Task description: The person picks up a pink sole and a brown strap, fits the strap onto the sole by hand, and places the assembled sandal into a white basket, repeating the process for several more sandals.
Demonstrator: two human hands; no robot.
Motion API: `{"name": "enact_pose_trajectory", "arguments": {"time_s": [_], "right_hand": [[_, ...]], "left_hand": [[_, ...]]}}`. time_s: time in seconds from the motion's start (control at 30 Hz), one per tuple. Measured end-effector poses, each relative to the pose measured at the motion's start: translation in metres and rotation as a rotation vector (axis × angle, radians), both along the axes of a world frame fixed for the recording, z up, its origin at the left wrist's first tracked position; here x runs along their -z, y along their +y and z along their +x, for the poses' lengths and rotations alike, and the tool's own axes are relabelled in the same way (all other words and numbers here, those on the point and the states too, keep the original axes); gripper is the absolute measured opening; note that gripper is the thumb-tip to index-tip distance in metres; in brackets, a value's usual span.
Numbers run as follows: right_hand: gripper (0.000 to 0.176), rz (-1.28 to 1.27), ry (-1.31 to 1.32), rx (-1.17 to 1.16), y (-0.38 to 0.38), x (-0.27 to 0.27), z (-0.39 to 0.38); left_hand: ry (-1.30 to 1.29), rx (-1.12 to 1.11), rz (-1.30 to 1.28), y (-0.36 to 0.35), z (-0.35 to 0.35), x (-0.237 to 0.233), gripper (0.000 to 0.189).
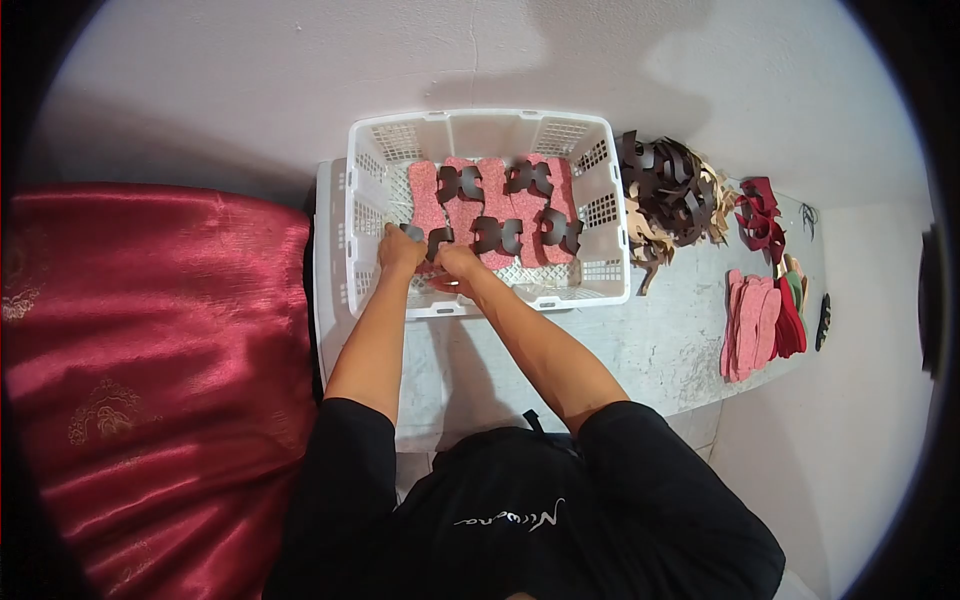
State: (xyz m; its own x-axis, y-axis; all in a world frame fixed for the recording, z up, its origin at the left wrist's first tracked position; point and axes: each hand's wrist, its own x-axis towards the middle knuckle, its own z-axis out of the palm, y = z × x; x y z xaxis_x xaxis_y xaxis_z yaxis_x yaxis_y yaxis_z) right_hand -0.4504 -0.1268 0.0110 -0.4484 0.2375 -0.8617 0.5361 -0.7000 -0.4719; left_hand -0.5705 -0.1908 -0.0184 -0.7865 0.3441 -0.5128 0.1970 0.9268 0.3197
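Note:
A white plastic basket [488, 305] holds several pink speckled shoe soles [426, 196] laid side by side. Dark brown sandal straps [497, 235] lie on top of them, some in the upper row and some in the lower. Both my hands reach into the basket's front left corner. My left hand [401, 250] pinches the left end of a dark brown strap [439, 240], over the lower part of the leftmost sole. Closed at the right side of that same strap is my right hand [462, 270], its lower fingers curled beneath. The fingertips are partly hidden.
To the right of the basket, brown and beige straps [675, 190] are heaped on the grey table [560, 350]. Farther right lie dark red straps [761, 215], pink soles [750, 322] and red soles [789, 318]. A red satin cloth [170, 370] covers something at left.

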Motion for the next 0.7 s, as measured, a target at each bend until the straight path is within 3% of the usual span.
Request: {"name": "enact_pose_trajectory", "arguments": {"time_s": [0.07,0.13,0.37,0.43,0.47,0.57,0.63,0.7], "right_hand": [[0.022,0.055,0.019,-0.097,-0.002,0.0,-0.001],[0.036,0.388,-0.067,-0.388,-0.005,0.023,-0.002],[0.041,0.388,-0.046,-0.427,-0.002,0.037,-0.002],[0.044,0.644,-0.043,-0.753,0.003,0.002,0.004],[0.049,0.706,-0.006,-0.743,0.002,-0.017,0.012],[0.058,0.857,0.115,-0.608,-0.001,-0.001,0.029],[0.056,0.886,0.129,-0.613,-0.006,-0.04,0.053],[0.058,0.958,0.294,-0.381,-0.015,-0.069,0.084]], "left_hand": [[0.042,0.09,-0.002,-0.001,0.002,0.004,0.08],[0.127,0.193,-0.086,-0.002,0.006,0.003,0.076],[0.071,0.221,-0.08,-0.005,0.006,-0.022,0.056],[0.076,0.183,-0.017,-0.009,0.005,-0.027,0.052],[0.084,0.188,0.032,-0.013,0.005,-0.028,0.056],[0.147,0.205,0.123,-0.023,0.009,-0.049,0.059],[0.134,0.167,0.178,-0.032,0.023,-0.08,0.056],[0.222,0.147,0.565,-0.051,0.047,-0.107,0.05]]}}
